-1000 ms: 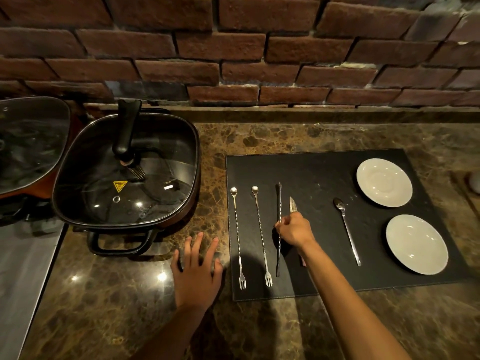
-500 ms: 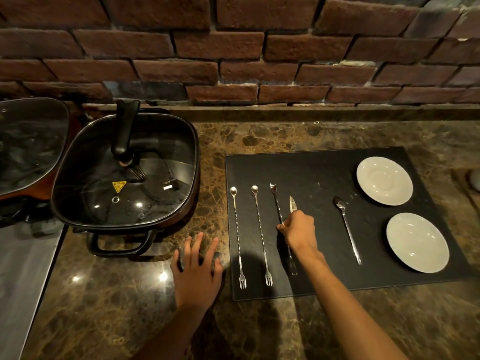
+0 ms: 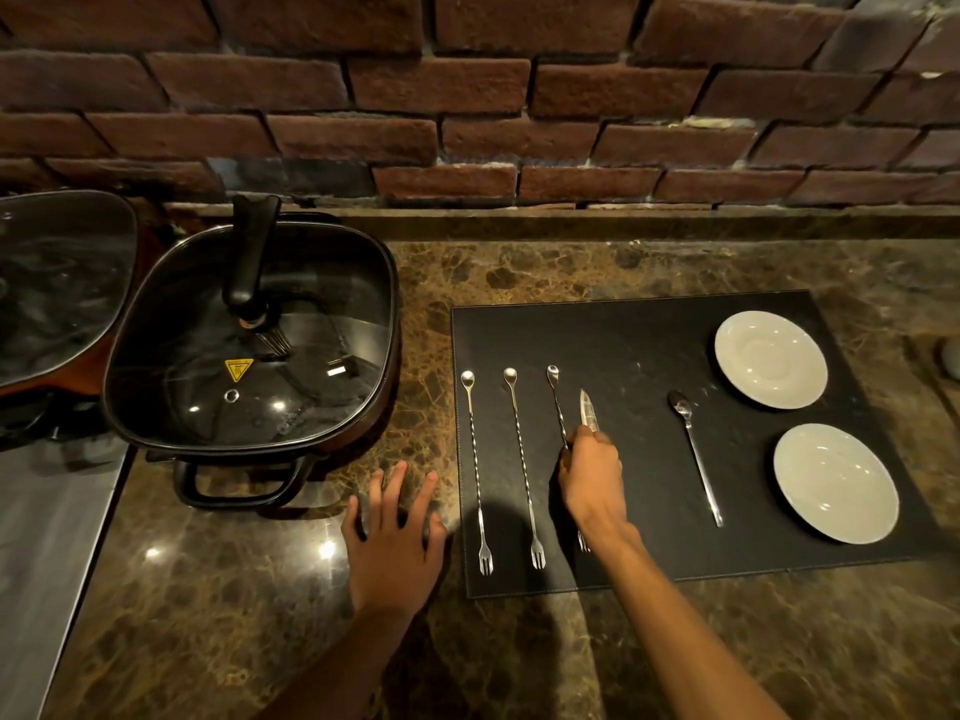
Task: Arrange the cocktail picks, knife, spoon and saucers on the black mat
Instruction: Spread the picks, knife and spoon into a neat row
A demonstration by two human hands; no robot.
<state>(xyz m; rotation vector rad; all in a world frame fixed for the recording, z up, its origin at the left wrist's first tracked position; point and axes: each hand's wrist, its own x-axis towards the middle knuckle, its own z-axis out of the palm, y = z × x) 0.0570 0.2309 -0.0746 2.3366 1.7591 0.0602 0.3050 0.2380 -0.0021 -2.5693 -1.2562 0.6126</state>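
Note:
A black mat point(image 3: 623, 335) lies on the marble counter. Two twisted metal cocktail picks point(image 3: 475, 459) point(image 3: 521, 459) lie side by side at its left, fork ends near me. A third pick point(image 3: 557, 402) lies beside them, slightly slanted, and my right hand point(image 3: 592, 478) pinches its middle. The knife point(image 3: 588, 407) lies just right of it; only its blade shows past my fingers. A spoon point(image 3: 696, 459) lies further right. Two white saucers point(image 3: 770, 359) point(image 3: 835, 483) sit at the mat's right. My left hand point(image 3: 397, 532) rests flat on the counter, left of the mat.
A square black electric pan with a glass lid point(image 3: 249, 345) stands left of the mat, its handle close to my left hand. Another lidded pot point(image 3: 57, 283) is at the far left. A brick wall point(image 3: 467, 96) runs behind the counter.
My right hand turned the third pick from edge-on to lying flat next to the other two, its spoon end far from me. My left hand stayed still.

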